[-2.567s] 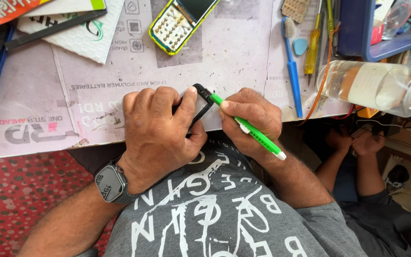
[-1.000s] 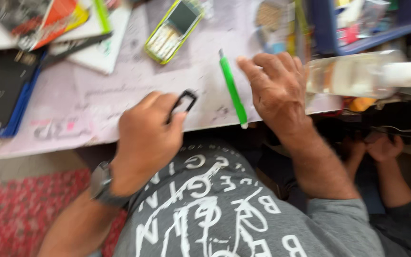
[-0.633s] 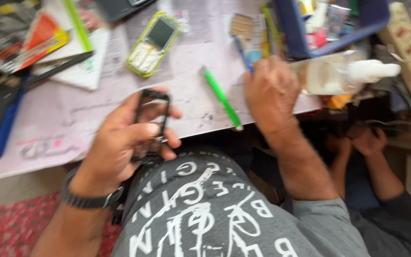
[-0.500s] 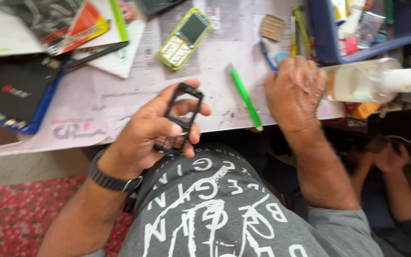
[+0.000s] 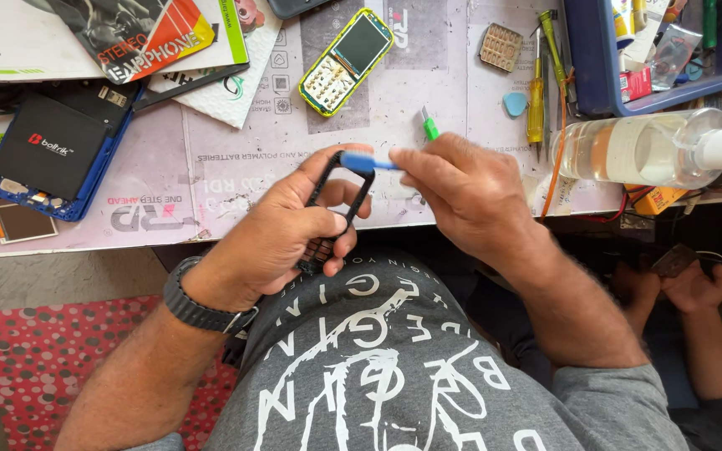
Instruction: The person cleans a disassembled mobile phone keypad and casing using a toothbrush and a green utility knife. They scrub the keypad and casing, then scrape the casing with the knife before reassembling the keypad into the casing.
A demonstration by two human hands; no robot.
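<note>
Now the left hand (image 5: 282,230) has the black phone frame (image 5: 338,200) lifted off the desk (image 5: 236,159) and tilted up in front of the chest, fingers clamped round its lower half, thumb on the side rail. A moment ago the right hand (image 5: 461,188) was away at the far side of the desk near the blue tray (image 5: 595,83); it's back now w/ a blue-handled tool (image 5: 368,162), prob. a small brush, pinched between thumb and fingers, its tip touching the frame's top edge. The green tool (image 5: 429,125) it held 2.6 s ago lies on the desk just behind the knuckles, only its tip showing. So: tool swapped, green for blue, and work has moved from the desk surface to mid-air, frame held by one hand, tool applied w/ the other. Yellow keypad phone (image 5: 346,60) sits further back, untouched. Clear bottle (image 5: 641,149) lies on its side at the right edge, near the yellow screwdriver (image 5: 536,100).
</note>
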